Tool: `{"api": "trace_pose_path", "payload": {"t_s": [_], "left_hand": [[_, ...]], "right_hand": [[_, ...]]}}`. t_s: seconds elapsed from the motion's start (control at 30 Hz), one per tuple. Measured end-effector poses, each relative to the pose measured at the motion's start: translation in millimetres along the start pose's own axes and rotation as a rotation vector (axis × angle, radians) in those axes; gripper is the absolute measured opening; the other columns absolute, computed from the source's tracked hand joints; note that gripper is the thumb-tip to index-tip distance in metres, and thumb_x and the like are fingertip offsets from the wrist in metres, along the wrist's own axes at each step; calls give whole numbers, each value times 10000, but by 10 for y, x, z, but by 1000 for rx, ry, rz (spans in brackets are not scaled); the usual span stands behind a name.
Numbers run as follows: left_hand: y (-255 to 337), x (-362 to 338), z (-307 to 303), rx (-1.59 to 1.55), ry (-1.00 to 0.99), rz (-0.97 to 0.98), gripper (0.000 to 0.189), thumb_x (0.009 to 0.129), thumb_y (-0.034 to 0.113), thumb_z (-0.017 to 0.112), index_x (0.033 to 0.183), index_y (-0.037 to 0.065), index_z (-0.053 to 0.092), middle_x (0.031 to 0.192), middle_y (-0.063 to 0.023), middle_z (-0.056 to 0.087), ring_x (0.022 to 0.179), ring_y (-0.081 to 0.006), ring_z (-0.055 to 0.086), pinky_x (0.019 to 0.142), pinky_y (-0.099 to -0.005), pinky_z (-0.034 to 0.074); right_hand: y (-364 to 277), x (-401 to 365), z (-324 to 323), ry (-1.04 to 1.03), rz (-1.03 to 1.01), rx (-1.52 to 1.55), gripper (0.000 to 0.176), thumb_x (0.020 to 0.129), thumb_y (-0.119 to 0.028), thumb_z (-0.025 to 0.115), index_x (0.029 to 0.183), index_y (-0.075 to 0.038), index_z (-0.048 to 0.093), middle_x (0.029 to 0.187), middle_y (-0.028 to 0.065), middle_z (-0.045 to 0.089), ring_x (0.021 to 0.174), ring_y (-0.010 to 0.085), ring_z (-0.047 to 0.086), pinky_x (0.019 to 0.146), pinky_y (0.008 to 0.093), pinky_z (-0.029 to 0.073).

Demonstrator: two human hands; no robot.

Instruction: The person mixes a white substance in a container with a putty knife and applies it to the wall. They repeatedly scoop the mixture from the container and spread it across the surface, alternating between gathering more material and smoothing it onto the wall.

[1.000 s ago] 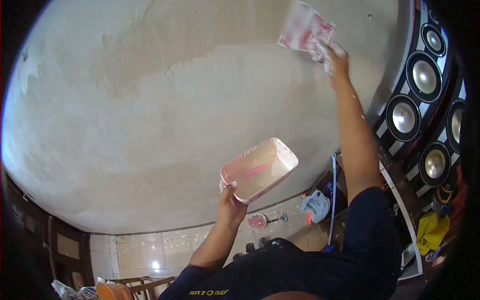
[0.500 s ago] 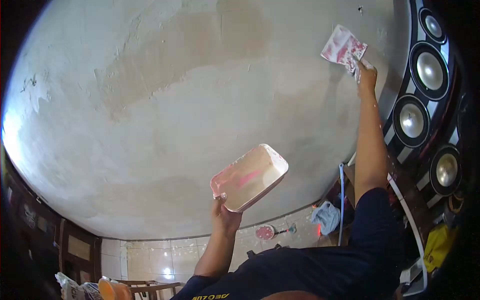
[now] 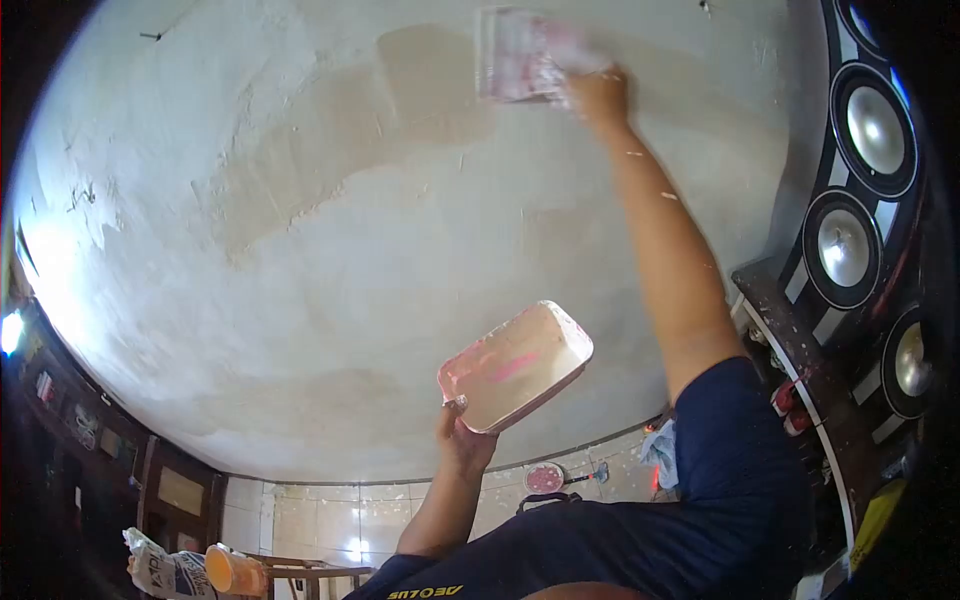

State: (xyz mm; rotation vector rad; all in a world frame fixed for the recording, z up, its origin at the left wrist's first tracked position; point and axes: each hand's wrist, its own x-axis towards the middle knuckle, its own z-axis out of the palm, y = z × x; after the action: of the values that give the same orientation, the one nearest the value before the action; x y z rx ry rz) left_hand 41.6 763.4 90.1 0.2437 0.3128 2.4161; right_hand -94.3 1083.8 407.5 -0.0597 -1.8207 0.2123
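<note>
My right hand is raised high against the wall, gripping a broad flat scraper smeared with pink and white. Motion blurs the scraper, and its handle is hidden in my fingers. It lies on or very close to the wall, a pale grey surface with darker brownish patches and small ridges. Lower down, my left hand grips a shallow rectangular tray by its near left corner, thumb over the rim. The tray tilts, showing a thin pink smear inside and whitish residue along its edge.
A tall panel with round speakers stands at right beside a dark shelf. On the tiled floor are a round container of pink material and a blue cloth. An orange bucket and a bag sit lower left.
My right hand has swept the scraper leftward and slightly up across the wall. My left hand keeps hold of the tray, which appears slightly lower and to the right as the view shifts.
</note>
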Motion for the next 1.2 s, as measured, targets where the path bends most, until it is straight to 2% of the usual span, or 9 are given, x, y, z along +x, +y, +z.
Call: {"api": "trace_pose_path", "payload": {"t_s": [0.1,0.17,0.4,0.67,0.7,0.77,0.8,1.0,1.2], "left_hand": [[-6,-12,30,16,121,-15,672,725,275,530,1321,39,328,1265,-155,451,1166,-307,457,988,-450,375],[-10,-17,51,36,117,-5,668,729,272,527,1322,37,326,1267,-153,450,1167,-307,456,990,-452,371],[-12,-20,26,3,16,-11,692,749,280,569,1354,72,306,1335,-122,408,1236,-284,400,1026,-461,326],[6,-68,28,17,113,-22,662,736,281,525,1326,46,335,1281,-139,447,1174,-301,449,988,-440,365],[-40,-37,41,11,149,-21,664,736,283,526,1326,44,335,1283,-140,448,1174,-301,449,986,-439,369],[-58,-57,156,0,150,-12,667,739,286,526,1329,43,332,1289,-141,446,1180,-300,449,985,-443,372],[-63,-54,203,18,165,-1,667,742,289,525,1332,44,330,1294,-141,443,1184,-300,448,989,-447,368],[-30,-58,192,31,138,-18,660,750,288,522,1333,47,329,1297,-144,442,1174,-302,458,993,-450,364],[72,-80,239,60,53,-68,660,746,285,525,1333,55,327,1285,-145,442,1165,-302,461,978,-447,381]], "right_hand": [[1416,63,-858,30,429,1,209,831,-71,558,998,-6,666,790,66,664,607,133,624,566,244,519],[615,-142,-1372,113,585,555,219,836,-68,552,1011,11,657,797,64,663,619,128,617,597,232,513],[-1015,-327,-321,-155,199,545,252,804,-244,656,828,6,659,658,37,625,540,113,548,519,270,444],[-779,-219,-16,-65,180,-151,326,745,-322,666,772,1,627,761,187,628,769,350,606,723,463,467],[68,-143,-164,-250,-297,-937,268,805,-277,619,812,-10,626,712,187,618,681,323,613,652,451,487],[1231,-90,-887,-25,498,171,174,838,-122,580,944,-8,658,771,96,666,579,203,623,559,336,514],[1762,-96,-1351,-1,543,247,211,829,-82,578,998,24,646,836,69,668,619,152,617,567,284,508],[451,-212,-1539,55,530,653,236,820,-108,631,1022,13,650,710,-6,585,432,52,360,399,242,289],[-1035,-362,-379,-328,356,472,244,789,-188,669,925,14,649,700,46,621,577,120,555,522,276,435]]}}
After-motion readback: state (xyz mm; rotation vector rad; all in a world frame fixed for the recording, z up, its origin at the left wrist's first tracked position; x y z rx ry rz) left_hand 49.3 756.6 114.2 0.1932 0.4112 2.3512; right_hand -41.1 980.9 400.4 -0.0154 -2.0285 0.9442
